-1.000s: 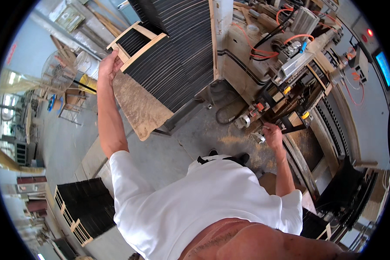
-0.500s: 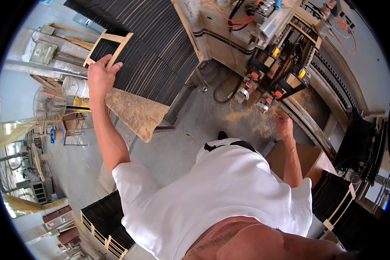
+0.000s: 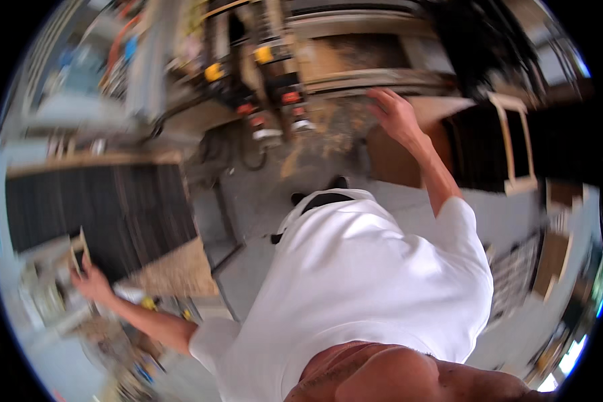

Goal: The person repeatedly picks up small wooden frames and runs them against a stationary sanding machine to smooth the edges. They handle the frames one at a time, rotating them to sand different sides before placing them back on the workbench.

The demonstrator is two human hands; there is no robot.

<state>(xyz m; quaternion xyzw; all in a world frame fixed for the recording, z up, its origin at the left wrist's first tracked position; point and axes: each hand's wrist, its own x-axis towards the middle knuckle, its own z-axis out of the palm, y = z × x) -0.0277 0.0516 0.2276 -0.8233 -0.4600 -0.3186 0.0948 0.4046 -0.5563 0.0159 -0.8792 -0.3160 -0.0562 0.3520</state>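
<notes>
My left hand point(image 3: 94, 284) is out at the far left, with its fingers closed on the edge of a small pale wooden frame point(image 3: 82, 246). The frame sits at the near side of a broad stack of dark strips point(image 3: 107, 214). A brown board point(image 3: 174, 271) shows at the stack's near right corner. My right hand point(image 3: 395, 115) is raised at the right with its fingers stretched out and nothing in them. It hovers near the rail of a machine point(image 3: 388, 80), apart from the machine's clamps point(image 3: 278, 124). Motion blurs the picture.
A stack of dark pieces with a pale wooden frame point(image 3: 509, 144) stands to the right, beside a brown box-like panel point(image 3: 396, 157). Sawdust point(image 3: 325, 137) lies on the floor under the machine. A slatted stack point(image 3: 516, 278) is at the lower right.
The view has swung to the right, so the machine is now at the top middle. My left hand still has the wooden frame; my right hand's fingers have stretched out.
</notes>
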